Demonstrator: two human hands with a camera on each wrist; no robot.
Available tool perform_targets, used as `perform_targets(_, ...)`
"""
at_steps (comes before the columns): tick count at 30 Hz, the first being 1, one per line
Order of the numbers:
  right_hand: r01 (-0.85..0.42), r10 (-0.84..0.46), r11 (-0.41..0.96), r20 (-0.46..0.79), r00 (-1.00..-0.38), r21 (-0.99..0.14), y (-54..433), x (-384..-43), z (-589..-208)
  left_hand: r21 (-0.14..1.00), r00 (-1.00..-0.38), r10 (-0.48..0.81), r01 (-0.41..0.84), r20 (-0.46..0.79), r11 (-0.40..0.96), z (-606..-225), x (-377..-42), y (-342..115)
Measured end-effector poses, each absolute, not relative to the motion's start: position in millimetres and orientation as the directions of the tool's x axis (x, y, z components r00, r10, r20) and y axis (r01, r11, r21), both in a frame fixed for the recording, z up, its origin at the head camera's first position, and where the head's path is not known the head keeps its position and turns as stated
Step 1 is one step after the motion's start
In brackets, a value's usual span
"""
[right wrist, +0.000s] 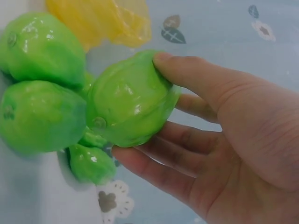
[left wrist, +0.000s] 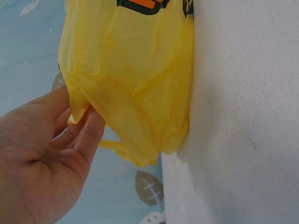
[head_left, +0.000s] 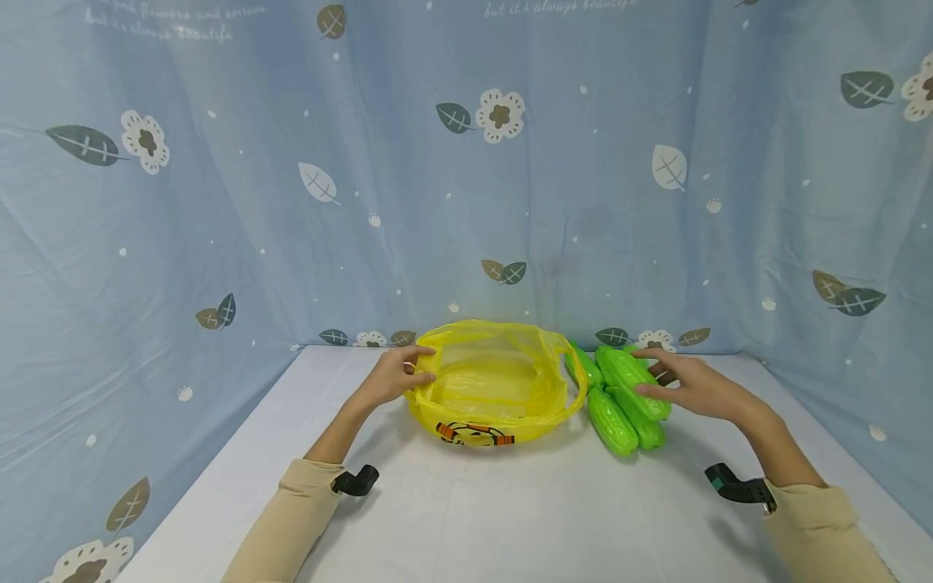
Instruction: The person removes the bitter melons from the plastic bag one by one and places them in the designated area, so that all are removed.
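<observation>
A yellow plastic bag (head_left: 481, 389) with an orange and black print lies with its mouth spread wide. At its left rim my left hand (head_left: 389, 376) pinches the film; the left wrist view shows the fingers (left wrist: 91, 133) behind a fold of the bag. To the right of the bag is a pile of glossy, ribbed green gourds. My right hand (head_left: 696, 386) holds the topmost gourd (right wrist: 131, 100), thumb on one side and fingers curled along the other. Two more gourds, one (right wrist: 42, 116) below the other, lie beside it in the right wrist view.
Everything rests on a white table (head_left: 510, 518). A blue curtain (head_left: 583, 202) with leaf and flower prints hangs along the table's back and sides. Each wrist wears a black camera mount, the left mount (head_left: 355, 481) and the right mount (head_left: 739, 487).
</observation>
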State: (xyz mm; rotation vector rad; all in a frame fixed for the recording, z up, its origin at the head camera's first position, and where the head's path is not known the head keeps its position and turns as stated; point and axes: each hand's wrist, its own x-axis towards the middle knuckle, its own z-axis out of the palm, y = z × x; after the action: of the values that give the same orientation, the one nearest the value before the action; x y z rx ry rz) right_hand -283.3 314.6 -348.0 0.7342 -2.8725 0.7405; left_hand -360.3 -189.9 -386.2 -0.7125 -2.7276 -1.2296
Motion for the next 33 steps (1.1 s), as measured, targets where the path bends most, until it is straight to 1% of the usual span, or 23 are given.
perform_targets(7,-0.457,-0.420,0.776,0.184,-0.889,-0.435,323,-283,-348,0.694,-0.896,0.379,0.424,0.231,0.582,-386,-360,-189)
perform_targets(11,-0.446,-0.424,0.766,0.158,-0.892,-0.463,326,-283,-348,0.684,-0.896,0.376,0.429,0.238,0.590,-385,-360,-188)
perform_targets(18,-0.393,-0.422,0.741,0.078,-0.903,-0.545,334,-283,-348,0.675,-0.893,0.378,0.437,0.244,0.595,-386,-359,-188)
perform_targets(33,-0.299,-0.392,0.742,-0.026,-0.920,-0.599,345,-284,-349,0.673,-0.895,0.372,0.434,0.245,0.599,-387,-361,-188)
